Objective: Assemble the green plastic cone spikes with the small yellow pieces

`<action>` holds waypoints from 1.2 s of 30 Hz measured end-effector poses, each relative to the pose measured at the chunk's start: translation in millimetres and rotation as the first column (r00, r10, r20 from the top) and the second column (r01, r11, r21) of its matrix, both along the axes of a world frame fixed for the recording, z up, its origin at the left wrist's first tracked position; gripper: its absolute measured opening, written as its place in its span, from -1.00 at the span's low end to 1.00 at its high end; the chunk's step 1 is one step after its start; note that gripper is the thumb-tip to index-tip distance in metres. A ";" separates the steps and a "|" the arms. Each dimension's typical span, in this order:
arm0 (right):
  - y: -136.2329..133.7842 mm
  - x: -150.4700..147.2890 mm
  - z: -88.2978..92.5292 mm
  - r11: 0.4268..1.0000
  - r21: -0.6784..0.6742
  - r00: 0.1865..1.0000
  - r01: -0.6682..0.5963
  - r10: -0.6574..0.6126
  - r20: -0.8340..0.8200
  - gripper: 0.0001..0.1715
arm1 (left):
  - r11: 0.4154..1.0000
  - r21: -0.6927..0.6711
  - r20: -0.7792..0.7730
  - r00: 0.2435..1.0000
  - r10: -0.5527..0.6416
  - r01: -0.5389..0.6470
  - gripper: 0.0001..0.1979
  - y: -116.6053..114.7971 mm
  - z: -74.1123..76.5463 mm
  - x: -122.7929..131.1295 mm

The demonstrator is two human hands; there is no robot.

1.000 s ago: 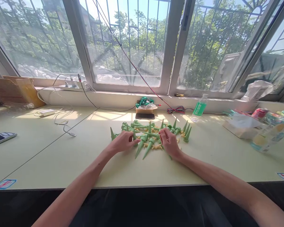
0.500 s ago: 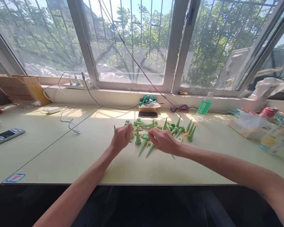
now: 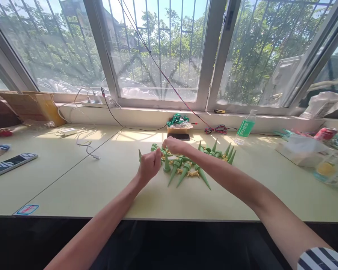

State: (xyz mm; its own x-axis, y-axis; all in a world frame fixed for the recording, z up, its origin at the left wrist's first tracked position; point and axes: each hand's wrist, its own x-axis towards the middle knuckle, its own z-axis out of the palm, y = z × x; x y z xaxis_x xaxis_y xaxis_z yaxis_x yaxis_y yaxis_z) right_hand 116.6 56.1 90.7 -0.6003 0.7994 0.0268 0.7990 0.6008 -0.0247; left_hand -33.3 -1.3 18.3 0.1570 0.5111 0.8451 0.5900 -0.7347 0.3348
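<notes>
Green plastic plant-watering spikes (image 3: 174, 173), or cones that look like them, lie and stand in a loose pile on the table. Small yellow plastic pieces (image 3: 193, 173) are scattered among them. At the pile's left side, my left hand (image 3: 150, 165) is closed in a fist; whatever it holds is hidden. One upright green cone (image 3: 140, 155) shows just left of that hand. My right hand (image 3: 173, 145) reaches over the pile's far left part with its fingers curled down. Its fingertips are partly hidden, and I cannot make out what is in them.
Behind the pile are a small box (image 3: 178, 129) with green items and a dark phone (image 3: 178, 137). A green-labelled bottle (image 3: 246, 128) and a tissue box (image 3: 293, 155) stand to the right. White cables (image 3: 86, 144) and another phone (image 3: 12, 165) lie to the left.
My right hand has moved left and farther away over the pile, uncovering the front cones and yellow pieces. My left hand stays closed in nearly the same place. The view has shifted slightly.
</notes>
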 end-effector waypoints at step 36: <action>-14.4 11.1 -24.6 0.945 0.316 0.960 0.083 0.009 -0.280 -0.76 | 0.985 -0.164 -0.056 0.996 -0.072 0.062 -0.53 -5.4 -0.5 8.6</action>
